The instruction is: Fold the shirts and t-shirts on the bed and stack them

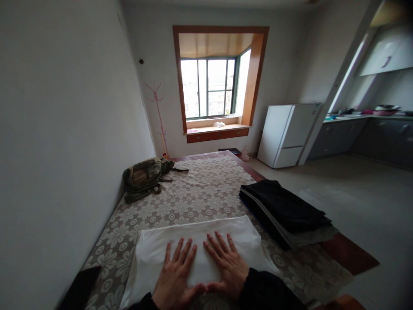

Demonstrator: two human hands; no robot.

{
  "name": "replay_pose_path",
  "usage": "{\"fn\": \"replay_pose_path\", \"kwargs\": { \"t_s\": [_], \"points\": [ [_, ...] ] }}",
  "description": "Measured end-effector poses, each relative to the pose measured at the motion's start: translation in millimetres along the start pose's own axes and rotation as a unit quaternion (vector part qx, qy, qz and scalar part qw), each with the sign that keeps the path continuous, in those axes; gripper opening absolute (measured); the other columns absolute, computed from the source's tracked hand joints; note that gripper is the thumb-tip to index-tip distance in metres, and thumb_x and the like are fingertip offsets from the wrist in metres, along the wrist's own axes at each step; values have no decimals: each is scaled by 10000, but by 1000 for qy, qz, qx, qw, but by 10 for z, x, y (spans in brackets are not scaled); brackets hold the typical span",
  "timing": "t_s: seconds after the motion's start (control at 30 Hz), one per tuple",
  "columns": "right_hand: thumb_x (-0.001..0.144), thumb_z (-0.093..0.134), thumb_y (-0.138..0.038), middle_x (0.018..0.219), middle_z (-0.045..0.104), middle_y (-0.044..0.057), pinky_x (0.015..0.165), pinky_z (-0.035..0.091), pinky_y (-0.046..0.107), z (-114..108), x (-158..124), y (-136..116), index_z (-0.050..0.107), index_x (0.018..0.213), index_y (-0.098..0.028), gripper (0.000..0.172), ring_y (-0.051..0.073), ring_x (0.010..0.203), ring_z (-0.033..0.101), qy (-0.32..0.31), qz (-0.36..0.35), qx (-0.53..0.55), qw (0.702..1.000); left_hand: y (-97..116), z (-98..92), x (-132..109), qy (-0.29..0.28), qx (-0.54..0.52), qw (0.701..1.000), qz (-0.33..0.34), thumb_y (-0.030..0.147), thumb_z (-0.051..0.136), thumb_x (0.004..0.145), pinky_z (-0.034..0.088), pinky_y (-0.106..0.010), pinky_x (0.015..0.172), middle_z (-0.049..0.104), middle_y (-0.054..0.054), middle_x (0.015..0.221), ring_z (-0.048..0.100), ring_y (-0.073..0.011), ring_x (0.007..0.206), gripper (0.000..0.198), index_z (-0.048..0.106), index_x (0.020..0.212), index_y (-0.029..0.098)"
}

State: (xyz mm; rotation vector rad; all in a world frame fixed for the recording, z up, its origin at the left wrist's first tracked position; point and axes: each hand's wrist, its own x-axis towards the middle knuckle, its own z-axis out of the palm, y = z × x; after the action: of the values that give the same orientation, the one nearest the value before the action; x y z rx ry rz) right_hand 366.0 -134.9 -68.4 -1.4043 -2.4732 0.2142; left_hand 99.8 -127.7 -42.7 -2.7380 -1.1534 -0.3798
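Observation:
A white folded cloth, perhaps a garment, lies on the patterned tablecloth right in front of me. My left hand rests flat on it with the fingers spread. Beside it, my right hand also presses palm down on the white fabric, fingers apart. The two thumbs meet or nearly meet near the bottom of the view. To the right of the cloth sits a stack of folded dark clothes, black on top with grey layers beneath.
A green backpack lies at the table's left by the wall. The lace-patterned tablecloth covers a reddish table. A dark flat object is at the lower left. Beyond stand a pink coat rack, a window and a white fridge.

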Motion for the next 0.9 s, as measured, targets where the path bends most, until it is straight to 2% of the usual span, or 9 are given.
{"fn": "replay_pose_path", "kwargs": {
  "t_s": [0.2, 0.33, 0.4, 0.5, 0.57, 0.7, 0.9],
  "points": [
    [856, 495, -811, 1721, 160, 80, 1214, 6, 736, -46, 19, 14, 189, 1658, -298, 1000, 431, 1574, 88, -23, 6, 19, 1000, 0, 3, 7, -15, -9, 1000, -5, 725, 441, 944, 190, -599, 1242, 282, -67, 1696, 316, -365, 1527, 903, 94, 1659, 296],
    [880, 466, -795, 1723, 146, 62, 1213, 6, 738, -71, 32, 26, 148, 1660, -310, 972, 413, 1579, 83, -44, 16, 29, 998, -41, 16, -14, -25, -17, 999, -23, 706, 438, 956, 194, -588, 1248, 318, -61, 1683, 332, -346, 1524, 844, 151, 1649, 319],
    [898, 429, -791, 1724, 137, 55, 1202, 1, 752, -78, 25, 84, 162, 1657, -314, 936, 418, 1579, 72, -42, 62, 16, 997, -117, 20, -45, -41, -12, 996, -75, 692, 408, 973, 200, -616, 1238, 339, -64, 1674, 327, -354, 1527, 782, 217, 1637, 324],
    [911, 380, -796, 1722, 151, 58, 1185, -6, 772, -82, -6, 245, 222, 1648, -297, 904, 440, 1575, 50, -21, 160, -22, 987, -281, 18, -112, -71, 10, 979, -190, 699, 356, 982, 199, -690, 1206, 350, -79, 1664, 300, -392, 1534, 751, 319, 1612, 292],
    [913, 362, -800, 1719, 177, 63, 1186, -2, 769, -77, -31, 360, 250, 1642, -288, 898, 445, 1573, 52, -8, 196, -43, 980, -378, 23, -158, -74, 26, 969, -233, 710, 349, 975, 194, -702, 1201, 350, -82, 1662, 292, -401, 1536, 763, 361, 1599, 269],
    [919, 347, -794, 1718, 189, 57, 1200, 26, 746, -45, -60, 470, 270, 1638, -288, 882, 441, 1574, 62, 13, 203, -58, 977, -447, 72, -219, -45, 40, 971, -233, 704, 360, 974, 221, -656, 1216, 355, -81, 1659, 311, -385, 1532, 756, 393, 1585, 260],
    [943, 319, -761, 1719, 177, 51, 1196, 46, 747, -9, -65, 432, 263, 1642, -286, 847, 442, 1575, 56, 30, 197, -68, 977, -429, 134, -229, -39, 34, 972, -231, 714, 362, 971, 215, -661, 1215, 357, -91, 1659, 308, -390, 1532, 772, 372, 1591, 254]
  ]
}}
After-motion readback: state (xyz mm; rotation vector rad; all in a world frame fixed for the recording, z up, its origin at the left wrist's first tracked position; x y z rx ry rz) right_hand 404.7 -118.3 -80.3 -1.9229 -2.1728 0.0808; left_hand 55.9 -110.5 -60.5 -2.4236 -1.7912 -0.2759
